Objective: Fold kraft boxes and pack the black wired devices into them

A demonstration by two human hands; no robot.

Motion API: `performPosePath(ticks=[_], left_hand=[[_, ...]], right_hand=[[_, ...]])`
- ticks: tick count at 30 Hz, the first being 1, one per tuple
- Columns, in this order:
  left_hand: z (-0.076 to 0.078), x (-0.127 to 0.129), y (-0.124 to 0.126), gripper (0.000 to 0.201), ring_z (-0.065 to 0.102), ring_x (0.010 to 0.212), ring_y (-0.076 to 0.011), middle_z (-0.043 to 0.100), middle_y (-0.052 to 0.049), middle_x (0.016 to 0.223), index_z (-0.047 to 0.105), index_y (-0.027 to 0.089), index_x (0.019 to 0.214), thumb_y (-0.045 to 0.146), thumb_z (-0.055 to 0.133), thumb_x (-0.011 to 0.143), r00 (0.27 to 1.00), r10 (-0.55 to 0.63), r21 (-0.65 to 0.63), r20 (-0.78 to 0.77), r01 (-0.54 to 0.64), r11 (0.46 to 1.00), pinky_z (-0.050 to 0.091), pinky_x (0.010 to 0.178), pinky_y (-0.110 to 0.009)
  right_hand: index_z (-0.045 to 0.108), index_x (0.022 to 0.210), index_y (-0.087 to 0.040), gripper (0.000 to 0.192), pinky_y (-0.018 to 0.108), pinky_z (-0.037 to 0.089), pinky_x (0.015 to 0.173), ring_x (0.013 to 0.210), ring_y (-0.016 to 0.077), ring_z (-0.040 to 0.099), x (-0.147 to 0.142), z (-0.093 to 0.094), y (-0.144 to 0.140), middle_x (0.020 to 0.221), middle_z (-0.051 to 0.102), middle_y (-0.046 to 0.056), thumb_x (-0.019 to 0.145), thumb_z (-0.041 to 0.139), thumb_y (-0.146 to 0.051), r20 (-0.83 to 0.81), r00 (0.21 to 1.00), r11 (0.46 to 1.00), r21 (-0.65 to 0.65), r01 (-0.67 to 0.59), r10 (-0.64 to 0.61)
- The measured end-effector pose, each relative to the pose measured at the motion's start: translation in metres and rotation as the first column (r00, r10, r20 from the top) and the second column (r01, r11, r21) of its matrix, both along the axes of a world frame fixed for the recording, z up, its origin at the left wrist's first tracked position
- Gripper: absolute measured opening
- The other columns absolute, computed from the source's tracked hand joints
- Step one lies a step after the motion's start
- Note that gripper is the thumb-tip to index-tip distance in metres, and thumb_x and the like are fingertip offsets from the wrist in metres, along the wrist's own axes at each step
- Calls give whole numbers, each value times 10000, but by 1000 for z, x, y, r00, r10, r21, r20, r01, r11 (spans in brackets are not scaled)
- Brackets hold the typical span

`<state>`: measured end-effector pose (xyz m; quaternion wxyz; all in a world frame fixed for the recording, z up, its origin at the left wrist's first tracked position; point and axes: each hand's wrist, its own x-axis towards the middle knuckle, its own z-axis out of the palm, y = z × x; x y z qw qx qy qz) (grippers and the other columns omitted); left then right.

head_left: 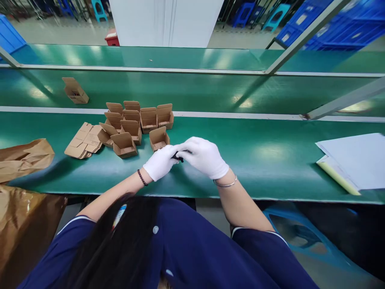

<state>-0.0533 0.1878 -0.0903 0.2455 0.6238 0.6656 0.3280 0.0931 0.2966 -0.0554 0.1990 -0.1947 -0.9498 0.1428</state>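
Note:
Both my hands wear white gloves and meet over the front of the green table. My left hand (161, 161) and my right hand (202, 157) close together on a small black part (177, 157); most of it is hidden by the fingers, so its kind does not show. Just beyond my left hand stands an open small cardboard box (159, 138). To its left, several more open cardboard boxes (124, 145) stand in a cluster with their lids up. Beside them lies a stack of flat, unfolded cardboard boxes (82, 140).
One open box (75, 91) stands on the belt (192, 90) past the white strip. Brown paper (25, 158) lies at the table's left, above a large brown bag (27, 228). White papers (357, 160) lie at the right. A metal post (345, 98) rises at the right.

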Motion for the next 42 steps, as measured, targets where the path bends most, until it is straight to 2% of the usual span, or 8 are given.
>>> performPosePath(ticks=[6, 12, 17, 23, 27, 33, 37, 42], left_hand=[[-15, -4, -5, 661, 633, 1187, -254, 662, -54, 1312, 524, 261, 1411, 165, 691, 778, 940, -41, 144, 339, -9, 990, 487, 1080, -397], [-37, 5, 3, 476, 645, 1185, -248, 668, -85, 1292, 602, 218, 1286, 209, 679, 816, 826, 262, 183, 500, -397, 899, 504, 1086, -419], [-40, 10, -2, 503, 626, 1243, -249, 653, -88, 1351, 539, 214, 1373, 230, 634, 880, 896, 362, 236, 258, -422, 875, 484, 1114, -404], [-51, 2, -13, 613, 608, 1280, -264, 595, -134, 1422, 336, 206, 1523, 342, 549, 964, 923, 369, 252, 105, -384, 888, 513, 1071, -390], [-56, -7, -23, 811, 492, 1392, -324, 457, -204, 1528, 213, 191, 1566, 406, 639, 910, 909, 416, 389, -8, -380, 839, 429, 1148, -468], [-73, -32, -18, 1227, 395, 1451, -360, 346, -231, 1582, -29, 192, 1591, 294, 828, 719, 833, 540, 270, 117, -550, 790, 356, 1188, -518], [-75, -44, -4, 1148, 582, 1287, -323, 598, -145, 1397, 11, 231, 1599, 172, 764, 735, 826, 519, -1, 218, -532, 847, 447, 1113, -499], [-71, -45, -5, 1058, 588, 1283, -333, 585, -134, 1425, 163, 231, 1593, 191, 767, 725, 836, 516, -52, 189, -516, 855, 469, 1094, -469]], right_hand=[[737, 857, -196, 185, 291, 536, 719, 778, 178, 684, 0, -23, 19, 857, 750, 33, 860, 635, -351, -157, 983, 767, -641, -30, -93], [730, 1161, -252, 353, 365, 537, 992, 1135, 220, 664, -4, -51, -19, 1232, 704, 61, 848, 688, -411, -330, 917, 647, -754, -113, -225], [738, 1029, -223, 357, 434, 557, 1001, 1072, 249, 704, -28, -71, -44, 1140, 748, 78, 764, 755, -463, -386, 724, 509, -859, -57, -571], [722, 893, -217, 270, 428, 573, 965, 985, 231, 730, -39, -66, -40, 1010, 775, 60, 699, 804, -386, -434, 709, 490, -860, -142, -556], [727, 897, -217, 259, 389, 580, 936, 987, 223, 730, -41, -55, -17, 1029, 776, 54, 721, 782, -399, -407, 808, 557, -822, -119, -427], [759, 984, -214, 191, 346, 522, 936, 1040, 234, 706, -70, -7, 14, 1076, 771, 56, 880, 627, -304, 126, 992, 976, -214, 29, -2], [745, 1009, -139, 252, 339, 517, 825, 973, 284, 713, -105, 6, 7, 992, 756, 168, 916, 530, -233, 564, 817, 976, 84, -201, 120], [750, 1011, -131, 233, 334, 523, 790, 955, 296, 713, -132, -10, 8, 998, 744, 184, 861, 585, -198, 727, 645, 938, 5, -346, 234]])
